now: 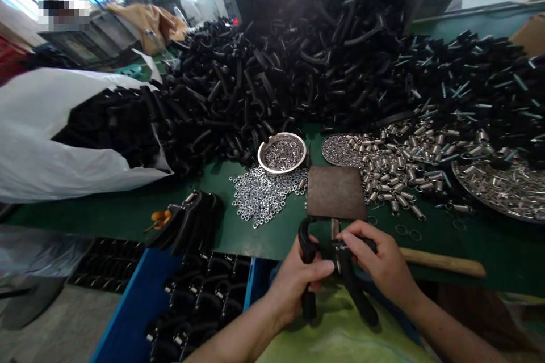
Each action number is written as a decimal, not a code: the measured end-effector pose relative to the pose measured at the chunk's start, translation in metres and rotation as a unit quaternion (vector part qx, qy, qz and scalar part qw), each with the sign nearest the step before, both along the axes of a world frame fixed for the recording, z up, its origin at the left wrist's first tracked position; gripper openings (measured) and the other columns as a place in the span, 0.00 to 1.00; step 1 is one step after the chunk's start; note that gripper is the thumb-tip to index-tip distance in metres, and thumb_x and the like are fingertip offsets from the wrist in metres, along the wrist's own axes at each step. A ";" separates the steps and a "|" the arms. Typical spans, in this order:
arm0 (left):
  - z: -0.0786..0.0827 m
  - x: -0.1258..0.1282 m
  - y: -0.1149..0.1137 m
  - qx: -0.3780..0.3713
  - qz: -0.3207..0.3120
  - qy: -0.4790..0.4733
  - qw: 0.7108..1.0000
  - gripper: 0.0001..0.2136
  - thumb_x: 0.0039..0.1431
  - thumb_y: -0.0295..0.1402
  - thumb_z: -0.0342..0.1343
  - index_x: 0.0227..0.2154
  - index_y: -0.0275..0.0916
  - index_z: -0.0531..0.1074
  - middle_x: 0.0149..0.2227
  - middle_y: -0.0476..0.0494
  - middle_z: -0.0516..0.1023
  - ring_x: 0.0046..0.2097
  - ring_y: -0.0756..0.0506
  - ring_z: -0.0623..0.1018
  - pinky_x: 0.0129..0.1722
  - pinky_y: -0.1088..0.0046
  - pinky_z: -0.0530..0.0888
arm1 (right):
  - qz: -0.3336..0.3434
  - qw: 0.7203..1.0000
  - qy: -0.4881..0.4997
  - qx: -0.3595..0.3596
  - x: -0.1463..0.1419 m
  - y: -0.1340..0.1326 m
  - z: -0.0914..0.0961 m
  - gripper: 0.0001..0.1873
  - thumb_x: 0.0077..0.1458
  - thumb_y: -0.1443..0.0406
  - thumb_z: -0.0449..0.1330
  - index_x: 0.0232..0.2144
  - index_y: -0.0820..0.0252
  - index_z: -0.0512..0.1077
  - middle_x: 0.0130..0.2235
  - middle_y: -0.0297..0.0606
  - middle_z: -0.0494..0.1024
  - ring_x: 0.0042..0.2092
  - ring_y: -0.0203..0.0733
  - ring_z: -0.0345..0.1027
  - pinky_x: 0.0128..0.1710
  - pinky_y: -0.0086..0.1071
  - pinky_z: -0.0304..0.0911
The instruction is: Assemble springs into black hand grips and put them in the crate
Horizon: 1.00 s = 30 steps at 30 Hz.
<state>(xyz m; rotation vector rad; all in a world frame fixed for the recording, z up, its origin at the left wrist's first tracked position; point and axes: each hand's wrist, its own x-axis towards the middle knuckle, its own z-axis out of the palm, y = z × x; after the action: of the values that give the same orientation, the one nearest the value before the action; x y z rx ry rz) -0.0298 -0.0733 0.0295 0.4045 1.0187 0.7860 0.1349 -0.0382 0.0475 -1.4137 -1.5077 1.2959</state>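
Both my hands hold one black hand gripper point(340, 272) at the near edge of the green table point(128, 212). My left hand point(298, 278) is closed round its left handle. My right hand point(378, 258) pinches the top joint of the same tool, fingers curled over it. Just beyond my hands lies a brown metal plate point(336, 191). A pile of small silver nuts point(261, 193) lies to the left of the plate, and a round dish of small metal parts point(281, 153) sits behind it.
A huge heap of black handles point(298, 68) fills the back of the table. Loose springs point(400, 164) spread at right beside metal trays point(502, 187). A wooden hammer handle point(443, 264) lies right of my hands. A blue crate point(128, 312) of assembled grippers stands below left. A white bag point(38, 130) lies far left.
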 end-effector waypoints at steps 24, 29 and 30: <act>-0.013 -0.031 0.043 0.043 0.102 0.188 0.976 0.25 0.41 0.38 0.64 0.41 0.40 0.59 0.18 0.59 0.63 0.17 0.55 0.61 0.14 0.82 0.54 | 0.232 0.896 -0.296 0.235 -0.043 0.114 -0.031 0.13 0.62 0.64 0.48 0.36 0.61 0.72 0.38 0.40 0.75 0.42 0.40 0.66 0.40 0.32 0.60; -0.013 -0.050 0.045 0.064 0.108 0.248 0.960 0.28 0.37 0.38 0.66 0.41 0.42 0.60 0.19 0.59 0.64 0.17 0.55 0.61 0.15 0.81 0.55 | 0.266 0.843 -0.378 0.275 -0.066 0.148 -0.048 0.09 0.55 0.73 0.52 0.34 0.61 0.72 0.41 0.46 0.73 0.44 0.46 0.63 0.41 0.36 0.60; -0.013 -0.051 0.045 0.070 0.104 0.258 0.958 0.27 0.38 0.38 0.66 0.41 0.42 0.60 0.19 0.59 0.64 0.16 0.55 0.61 0.15 0.81 0.55 | 0.267 0.841 -0.382 0.276 -0.068 0.149 -0.049 0.10 0.55 0.74 0.52 0.33 0.61 0.71 0.40 0.46 0.73 0.44 0.46 0.63 0.40 0.36 0.60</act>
<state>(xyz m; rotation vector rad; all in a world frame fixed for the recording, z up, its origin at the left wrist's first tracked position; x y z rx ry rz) -0.0809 -0.0281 0.0165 0.6529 1.5159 0.9703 0.0669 0.1108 -0.0015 -1.1881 -2.6915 0.4274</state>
